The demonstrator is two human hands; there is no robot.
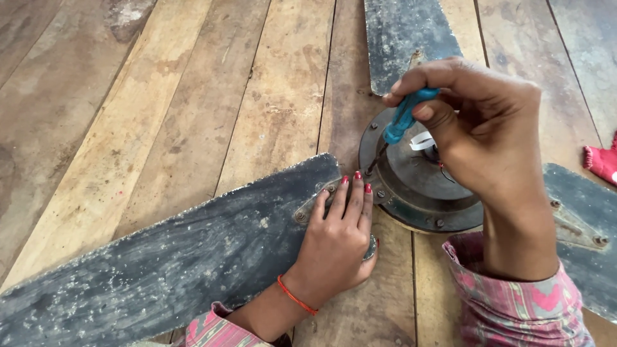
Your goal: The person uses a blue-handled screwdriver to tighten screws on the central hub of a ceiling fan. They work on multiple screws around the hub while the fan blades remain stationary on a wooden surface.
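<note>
Two hands (334, 238) (475, 135), one screwdriver (402, 119), three blades (160, 263)

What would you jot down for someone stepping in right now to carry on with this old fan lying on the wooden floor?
Left hand: pressed flat on the dusty dark blade, fingers on its metal bracket beside the motor hub.
Right hand: gripping a blue-handled screwdriver, tip down at the hub's rim near that bracket.
Two more blades show, one at the top, one at the right.
Done: cannot tell which screws have been turned.
Left: the screw under the tip; the other brackets look attached.
</note>
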